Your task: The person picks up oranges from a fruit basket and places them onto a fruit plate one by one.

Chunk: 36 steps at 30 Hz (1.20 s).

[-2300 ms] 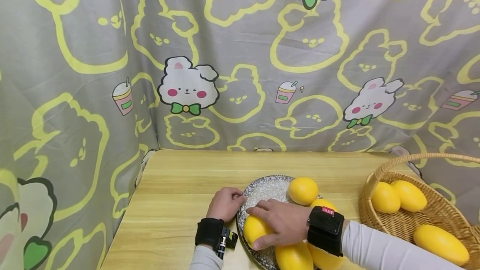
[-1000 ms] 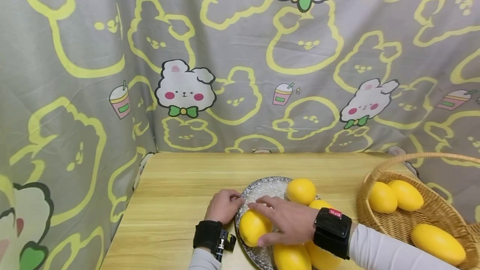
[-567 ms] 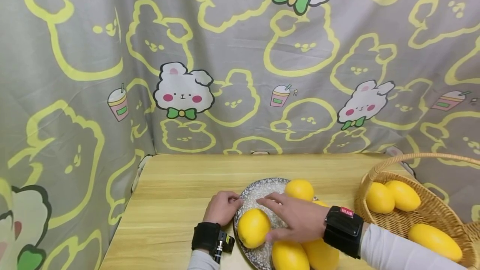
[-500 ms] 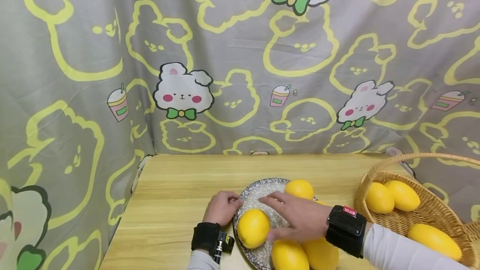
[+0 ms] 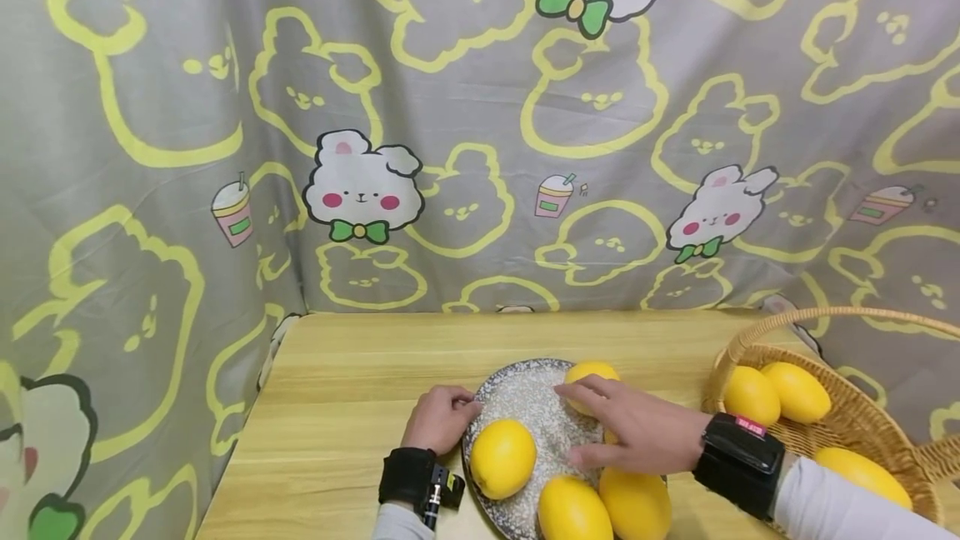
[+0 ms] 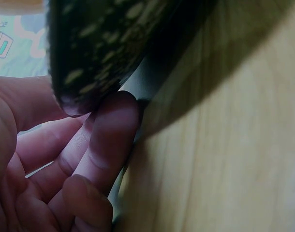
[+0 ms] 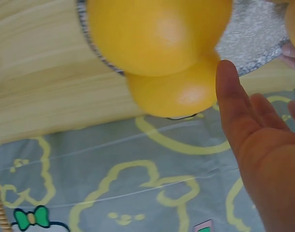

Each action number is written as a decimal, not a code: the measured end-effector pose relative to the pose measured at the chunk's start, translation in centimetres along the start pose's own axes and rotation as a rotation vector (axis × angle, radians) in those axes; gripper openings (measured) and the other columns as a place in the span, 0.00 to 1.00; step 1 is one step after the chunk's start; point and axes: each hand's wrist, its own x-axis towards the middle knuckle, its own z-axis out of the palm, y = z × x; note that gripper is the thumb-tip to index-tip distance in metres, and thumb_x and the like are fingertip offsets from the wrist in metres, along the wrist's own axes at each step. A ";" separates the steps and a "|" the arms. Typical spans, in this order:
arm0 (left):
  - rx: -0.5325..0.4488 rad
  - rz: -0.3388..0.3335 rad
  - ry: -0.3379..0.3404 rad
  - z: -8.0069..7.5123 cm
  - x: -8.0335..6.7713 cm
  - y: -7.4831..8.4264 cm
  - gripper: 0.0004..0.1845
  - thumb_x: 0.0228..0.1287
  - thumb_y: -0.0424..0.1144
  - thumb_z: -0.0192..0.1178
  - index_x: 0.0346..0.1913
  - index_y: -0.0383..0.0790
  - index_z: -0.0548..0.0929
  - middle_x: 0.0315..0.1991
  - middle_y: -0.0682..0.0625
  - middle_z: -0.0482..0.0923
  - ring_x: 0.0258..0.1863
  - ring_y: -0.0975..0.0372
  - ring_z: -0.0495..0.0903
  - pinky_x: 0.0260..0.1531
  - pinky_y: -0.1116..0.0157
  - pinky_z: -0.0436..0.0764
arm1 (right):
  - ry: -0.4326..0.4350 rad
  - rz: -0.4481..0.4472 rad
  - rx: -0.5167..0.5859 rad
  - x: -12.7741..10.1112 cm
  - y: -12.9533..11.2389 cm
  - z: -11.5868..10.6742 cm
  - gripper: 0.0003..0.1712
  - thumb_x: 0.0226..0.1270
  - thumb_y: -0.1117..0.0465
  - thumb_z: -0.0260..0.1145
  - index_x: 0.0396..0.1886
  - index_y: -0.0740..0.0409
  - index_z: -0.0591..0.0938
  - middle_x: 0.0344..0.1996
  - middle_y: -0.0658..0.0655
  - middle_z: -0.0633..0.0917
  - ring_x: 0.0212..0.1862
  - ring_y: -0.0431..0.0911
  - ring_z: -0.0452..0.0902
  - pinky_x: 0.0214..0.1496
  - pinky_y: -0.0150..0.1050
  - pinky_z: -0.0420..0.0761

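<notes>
My left hand point(image 5: 437, 419) grips the left rim of a round speckled grey plate point(image 5: 517, 398). In the left wrist view its thumb lies on one side of the plate's edge point(image 6: 96, 53) and the fingers on the other. My right hand point(image 5: 637, 432) hovers over the plate's right side with spread, fairly straight fingers and holds nothing. A smooth, mango-like yellow fruit point(image 5: 504, 458) lies at the plate's left. Two more, a front fruit point(image 5: 574, 510) and its neighbour point(image 5: 636, 502), lie nearest me. A back fruit point(image 5: 592, 373) is partly covered by the right fingers.
At the right stands a wicker basket point(image 5: 892, 407) with a tall arched handle point(image 5: 847, 312); several yellow fruits point(image 5: 797, 392) lie inside. The right forearm crosses its front side. A patterned grey curtain point(image 5: 465, 90) hangs behind and left of the wooden table point(image 5: 337, 390).
My right hand has let go of the yellow fruit at the plate's left and moved right, away from it. My left hand keeps its place on the rim. The head view has shifted slightly.
</notes>
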 end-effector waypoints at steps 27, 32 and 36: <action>-0.002 0.014 0.005 0.2 0.1 -0.1 0.12 0.67 0.43 0.67 0.48 0.40 0.91 0.36 0.49 0.90 0.33 0.64 0.82 0.35 0.62 0.81 | 0.182 0.129 -0.052 -7.1 6.3 -0.6 0.37 0.76 0.37 0.60 0.77 0.48 0.67 0.72 0.61 0.74 0.66 0.62 0.78 0.55 0.52 0.85; -0.005 0.007 0.003 0.1 0.1 -0.1 0.13 0.67 0.43 0.68 0.48 0.40 0.91 0.36 0.50 0.90 0.33 0.64 0.81 0.34 0.63 0.80 | 0.283 0.143 -0.150 -8.7 7.7 -0.3 0.30 0.75 0.38 0.62 0.69 0.45 0.74 0.64 0.52 0.80 0.56 0.47 0.83 0.48 0.41 0.87; -0.009 0.010 0.000 0.0 0.1 -0.2 0.13 0.68 0.43 0.67 0.48 0.40 0.91 0.36 0.49 0.90 0.33 0.64 0.81 0.35 0.62 0.80 | 0.335 0.144 -0.170 -9.9 9.2 -0.2 0.20 0.75 0.41 0.63 0.61 0.40 0.77 0.57 0.47 0.82 0.50 0.41 0.83 0.42 0.34 0.84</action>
